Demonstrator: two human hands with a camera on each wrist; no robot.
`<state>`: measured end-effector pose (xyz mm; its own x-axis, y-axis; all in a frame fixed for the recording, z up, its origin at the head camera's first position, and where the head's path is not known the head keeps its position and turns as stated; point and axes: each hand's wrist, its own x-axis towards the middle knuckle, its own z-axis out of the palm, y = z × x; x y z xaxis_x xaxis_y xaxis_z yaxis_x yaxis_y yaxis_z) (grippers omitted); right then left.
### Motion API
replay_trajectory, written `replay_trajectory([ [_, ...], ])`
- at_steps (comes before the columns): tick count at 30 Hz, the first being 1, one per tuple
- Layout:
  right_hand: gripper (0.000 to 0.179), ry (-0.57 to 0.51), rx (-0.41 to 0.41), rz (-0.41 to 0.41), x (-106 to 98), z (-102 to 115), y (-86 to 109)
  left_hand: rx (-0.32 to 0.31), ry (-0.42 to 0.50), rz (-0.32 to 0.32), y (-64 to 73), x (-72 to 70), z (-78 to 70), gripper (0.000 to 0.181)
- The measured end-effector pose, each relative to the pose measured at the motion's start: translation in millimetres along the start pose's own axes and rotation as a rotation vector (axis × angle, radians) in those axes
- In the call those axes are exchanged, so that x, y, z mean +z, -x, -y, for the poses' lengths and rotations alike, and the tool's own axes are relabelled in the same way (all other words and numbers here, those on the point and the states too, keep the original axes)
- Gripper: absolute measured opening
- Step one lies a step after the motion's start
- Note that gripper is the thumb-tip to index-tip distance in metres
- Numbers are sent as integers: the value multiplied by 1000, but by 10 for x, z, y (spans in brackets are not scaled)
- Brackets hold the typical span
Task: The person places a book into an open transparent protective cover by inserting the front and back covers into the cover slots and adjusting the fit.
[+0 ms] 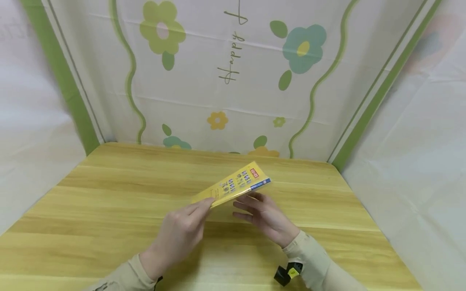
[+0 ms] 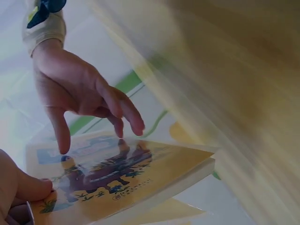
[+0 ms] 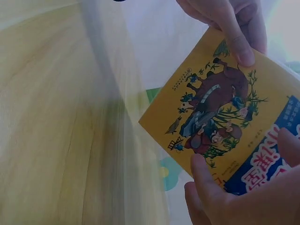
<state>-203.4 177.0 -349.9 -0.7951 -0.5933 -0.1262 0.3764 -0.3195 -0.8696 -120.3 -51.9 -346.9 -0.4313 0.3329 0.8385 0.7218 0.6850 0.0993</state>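
A yellow book (image 1: pixel 234 185) with a blue patch on its spine is held tilted above the table. My left hand (image 1: pixel 180 230) pinches its near left end, the thumb on one cover and the fingers at the other. My right hand (image 1: pixel 267 218) is beneath the right end, its fingers spread and loosely bent. In the right wrist view, the cover (image 3: pixel 187 108) shows a brown buffalo-like animal, figures, plants and a blue title band. Fingers of the right hand (image 3: pixel 248 201) overlap that cover; whether they touch it I cannot tell.
A wooden-topped table (image 1: pixel 109 226) spreads below both hands. White cloth (image 1: pixel 204 68) printed with flowers and lettering stands behind it, with pale cloth sides left and right. A small black device (image 1: pixel 287 274) is strapped at the right wrist.
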Motion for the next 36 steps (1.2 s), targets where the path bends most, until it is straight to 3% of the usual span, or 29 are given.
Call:
replay_trajectory([
  [8, 54, 16, 20, 18, -21, 4, 4, -61, 196, -45, -38, -17, 36, 21],
  [16, 56, 70, 24, 47, -27, 18, 2, -149, 386, -66, -67, -26, 86, 36],
  [21, 52, 77, 6, 57, -35, 51, -11, -241, 434, -106, -72, -28, 102, 32],
  [27, 51, 86, -17, 67, -34, 113, -15, -387, 471, -92, -73, -57, 88, 27],
  [36, 49, 92, -42, 82, -40, 165, 1, -503, 527, -69, -94, -95, 55, 24],
])
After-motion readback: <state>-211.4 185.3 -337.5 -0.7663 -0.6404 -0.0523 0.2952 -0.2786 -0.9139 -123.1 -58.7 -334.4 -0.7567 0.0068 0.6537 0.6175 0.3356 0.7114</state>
